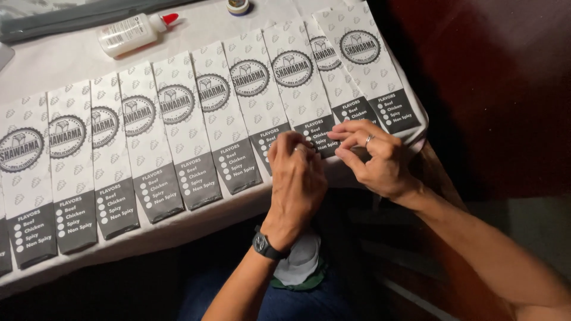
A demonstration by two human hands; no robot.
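your left hand [295, 181] rests back-up at the near edge of the desk [59, 59], fingers curled down onto the grey lower end of a paper sleeve [292, 89]. whether those fingers pinch the paper or only press on it cannot be told, because the back of the hand hides the tips. a black watch [266, 245] sits on the left wrist.

your right hand [372, 156] is just beside the left, toward the right corner of the desk. its fingers are bent, with thumb and forefinger tips drawn together at the bottom edge of the same sleeve; a ring [369, 139] shows on 1 finger. the fingertips of both hands nearly meet over the grey band.

the sleeve belongs to a row of overlapping paper sleeves [178, 131] running from the left edge to the right corner, each white and patterned with a round emblem and a grey lower band. a white glue bottle [132, 32] with a red cap lies on its side near the far edge, well apart from both hands.
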